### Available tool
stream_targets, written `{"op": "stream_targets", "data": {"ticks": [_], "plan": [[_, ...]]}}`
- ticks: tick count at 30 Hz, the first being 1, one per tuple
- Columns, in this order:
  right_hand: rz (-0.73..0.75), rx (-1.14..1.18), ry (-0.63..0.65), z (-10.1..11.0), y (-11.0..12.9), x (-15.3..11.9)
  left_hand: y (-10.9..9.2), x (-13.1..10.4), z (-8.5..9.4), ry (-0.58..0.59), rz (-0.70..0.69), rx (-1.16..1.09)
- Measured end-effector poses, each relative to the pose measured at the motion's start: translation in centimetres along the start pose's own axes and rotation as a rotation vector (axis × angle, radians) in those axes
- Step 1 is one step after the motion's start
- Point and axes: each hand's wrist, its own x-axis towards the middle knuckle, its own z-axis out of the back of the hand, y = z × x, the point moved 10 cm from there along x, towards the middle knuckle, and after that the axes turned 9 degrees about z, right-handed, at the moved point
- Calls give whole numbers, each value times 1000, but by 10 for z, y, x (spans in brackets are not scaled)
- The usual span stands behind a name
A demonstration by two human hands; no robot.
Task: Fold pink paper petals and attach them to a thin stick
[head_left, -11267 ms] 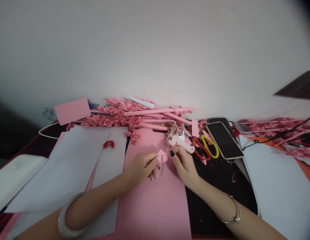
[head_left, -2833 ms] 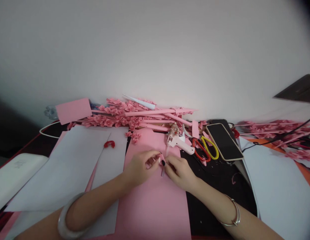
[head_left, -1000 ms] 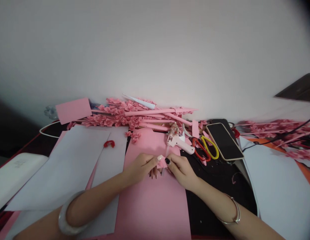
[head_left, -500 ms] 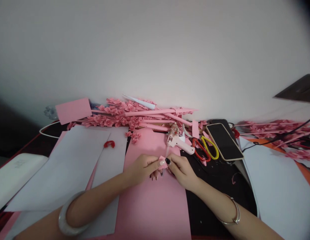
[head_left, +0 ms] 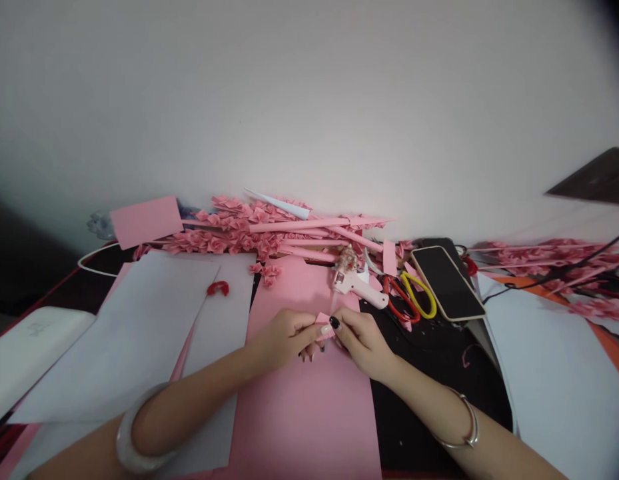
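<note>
A small pink paper piece (head_left: 323, 320) is pinched between my two hands, above a large pink sheet (head_left: 304, 413). My left hand (head_left: 289, 339) holds its left side, thumb on top and the other fingertips showing below. On the right side, my right hand (head_left: 362, 340) grips it with thumb and forefinger; its other fingers are mostly hidden. Just beyond my hands rests a white glue gun (head_left: 356, 287), its nozzle end towards me. Small pink paper flowers (head_left: 266, 272) lie at the far end of the pink sheet.
Pink paper flower stems (head_left: 229, 230) are heaped along the wall. Right of the glue gun are red-handled scissors (head_left: 402, 300), a yellow handle loop (head_left: 420, 297) and a phone (head_left: 449, 283). White sheets (head_left: 134, 320) lie left, beside a white box-shaped device (head_left: 39, 353).
My hands stay in nearly the same place, both still on the small pink paper piece. Its visible shape shifts only slightly between my fingertips.
</note>
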Motion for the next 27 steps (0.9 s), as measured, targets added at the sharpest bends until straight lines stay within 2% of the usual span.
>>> {"op": "stream_targets", "data": {"ticks": [9,19,27], "plan": [[-11,8,-2,0,-3,-1,0,-1,1,-20,6,8],[-22,-11,-6,0,-3,-2,-3,-5,4,-92,-15,91],[-41,-3,-39,4,-5,-1,-11,-3,5,-65,-64,-47]]}}
